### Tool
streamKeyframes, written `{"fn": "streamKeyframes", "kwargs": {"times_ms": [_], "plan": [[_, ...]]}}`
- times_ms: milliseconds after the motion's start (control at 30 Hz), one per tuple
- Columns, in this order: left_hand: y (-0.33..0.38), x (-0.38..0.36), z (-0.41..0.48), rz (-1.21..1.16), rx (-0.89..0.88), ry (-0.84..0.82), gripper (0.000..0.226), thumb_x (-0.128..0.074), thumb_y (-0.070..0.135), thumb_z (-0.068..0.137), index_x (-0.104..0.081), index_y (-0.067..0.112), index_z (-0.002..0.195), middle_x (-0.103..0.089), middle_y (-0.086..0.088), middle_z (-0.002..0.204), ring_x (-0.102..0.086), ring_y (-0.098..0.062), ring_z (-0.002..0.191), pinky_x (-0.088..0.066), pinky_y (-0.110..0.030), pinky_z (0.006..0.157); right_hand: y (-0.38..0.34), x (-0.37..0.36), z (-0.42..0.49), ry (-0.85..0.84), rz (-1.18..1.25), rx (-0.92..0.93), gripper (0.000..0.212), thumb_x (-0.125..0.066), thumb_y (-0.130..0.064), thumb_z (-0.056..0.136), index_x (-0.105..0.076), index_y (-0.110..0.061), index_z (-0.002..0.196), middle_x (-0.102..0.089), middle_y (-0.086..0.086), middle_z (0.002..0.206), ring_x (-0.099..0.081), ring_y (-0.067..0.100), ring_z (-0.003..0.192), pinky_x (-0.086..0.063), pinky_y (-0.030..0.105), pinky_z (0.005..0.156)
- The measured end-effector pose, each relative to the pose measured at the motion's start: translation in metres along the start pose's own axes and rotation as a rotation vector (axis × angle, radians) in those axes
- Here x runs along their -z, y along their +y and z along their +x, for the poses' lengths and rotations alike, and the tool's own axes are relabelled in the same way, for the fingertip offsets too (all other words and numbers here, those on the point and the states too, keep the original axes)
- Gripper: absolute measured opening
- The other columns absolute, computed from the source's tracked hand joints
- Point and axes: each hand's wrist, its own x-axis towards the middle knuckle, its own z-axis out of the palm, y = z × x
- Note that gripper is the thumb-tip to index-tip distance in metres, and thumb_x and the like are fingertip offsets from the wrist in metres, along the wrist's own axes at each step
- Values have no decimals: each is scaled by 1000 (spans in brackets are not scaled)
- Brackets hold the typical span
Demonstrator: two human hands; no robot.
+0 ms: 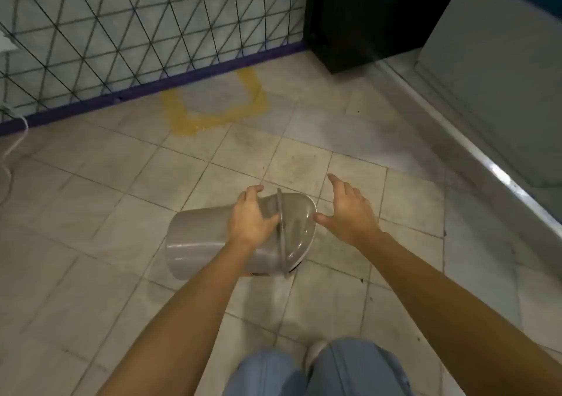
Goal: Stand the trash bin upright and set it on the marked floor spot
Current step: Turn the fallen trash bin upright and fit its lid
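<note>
Head view: left hand (251, 219) covers the toppled trash bin's (200, 240) middle.

Tiled floor (115, 213) (toppled trash bin (197, 243))

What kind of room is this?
Probably an indoor utility or shop corner: worn beige floor tiles, a wire mesh partition with a purple base, and a yellow taped floor square marking a spot, with a grey plastic trash bin lying tipped over.
</note>
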Motion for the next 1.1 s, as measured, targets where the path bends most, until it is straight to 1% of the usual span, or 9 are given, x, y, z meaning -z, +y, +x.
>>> {"fn": "streamKeyframes", "kwargs": {"times_ms": [167, 333, 433, 567, 733, 800, 867, 967, 1100], "plan": [[-22, -38, 16, 3, -25, -5, 70, -75, 27, 74, -42, 15, 135, -55, -11, 129, -54, -27, 116, -46, -36, 92, 19, -44, 9, -68, 58, -50, 79, -61, -39, 81, -19, -19, 145, -40, 7, 144, -42, 26, 128, -37, 39, 100], [-31, -62, 26, 37, 8, -41, 71, -75, 23, 73, -41, 13, 134, -62, -11, 117, -58, -29, 107, -46, -33, 83, 26, -74, 11, -224, 175, -94, 78, -63, -36, 81, -22, -16, 145, -39, 9, 145, -40, 26, 131, -36, 37, 105], [-29, -69, 27, -1, 31, -67, 58, -72, 17, 74, -50, 18, 127, -66, -9, 104, -61, -26, 98, -40, -26, 72, 27, -82, 10, -278, 232, -108, 79, -64, -31, 81, -21, -16, 146, -39, 9, 146, -40, 25, 132, -34, 35, 105], [-27, -72, 29, -65, 97, -77, 45, -69, 14, 75, -56, 17, 117, -69, -9, 97, -63, -26, 92, -39, -25, 70, 30, -87, 11, -304, 257, -138, 81, -64, -30, 82, -18, -16, 147, -39, 9, 146, -40, 26, 131, -34, 34, 104], [-25, -71, 35, -110, 212, -134, 5, -65, 15, 76, -64, 17, 80, -71, -5, 80, -66, -22, 77, -51, -27, 70, 34, -89, 13, -328, 263, -143, 82, -64, -33, 82, -15, -18, 147, -39, 10, 145, -41, 27, 130, -35, 35, 102], [-25, -71, 36, -181, 237, -165, 9, -65, 12, 75, -60, 19, 72, -72, -10, 85, -69, -28, 80, -58, -37, 76, 36, -87, 14, -329, 261, -143, 80, -62, -36, 83, -16, -19, 147, -39, 9, 146, -42, 27, 130, -36, 36, 103], [-26, -69, 34, -226, 251, -171, 13, -66, 11, 75, -58, 19, 69, -71, -10, 78, -70, -30, 76, -59, -41, 74, 35, -85, 14, -318, 262, -140, 77, -60, -38, 84, -17, -21, 147, -39, 9, 146, -44, 27, 128, -37, 36, 101], [-26, -65, 32, -284, 257, -152, 11, -67, 12, 72, -61, 21, 69, -68, -3, 65, -68, -25, 61, -61, -41, 68, 32, -83, 13, -291, 292, -126, 76, -57, -41, 86, -16, -22, 147, -38, 9, 147, -45, 28, 127, -37, 36, 100], [-23, -48, 30, -361, 274, -82, 13, -69, 15, 68, -58, 22, 66, -64, 2, 57, -60, -17, 45, -60, -33, 64, 20, -75, 11, -247, 377, -96, 80, -51, -51, 86, -13, -19, 148, -29, 8, 152, -37, 27, 135, -33, 39, 107]]}}
